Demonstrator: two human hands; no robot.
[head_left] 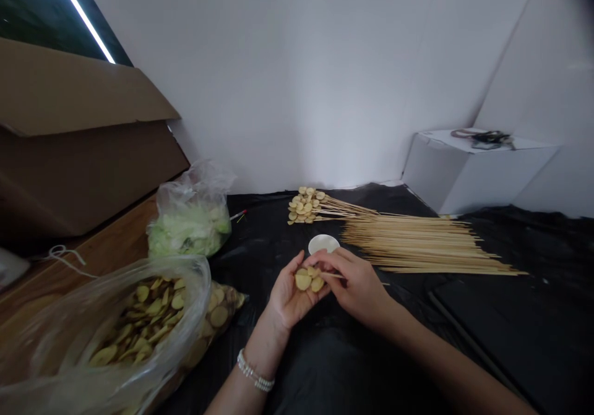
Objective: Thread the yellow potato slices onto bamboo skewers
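Observation:
My left hand [293, 294] is cupped palm up, holding a few round, pale yellow slices [304, 281] that look like potato. In my right hand [359, 282] a thin wooden skewer [331, 274] is pinched, its near end at the slices. Whether its tip has gone through one is hidden by the fingers. Just beyond my hands sits a small white bowl [323, 242]. Skewers with slices on their ends [306, 206] lie in a pile farther back. To the right is a wide spread of bare skewers [427, 242].
An open clear plastic bag [195, 273] full of slices stands at the left front. Behind it is a bag of pale green leafy pieces [190, 226]. A cardboard box [83, 174] rises at the left. A white box [468, 167] with dark cords stands back right on black sheeting.

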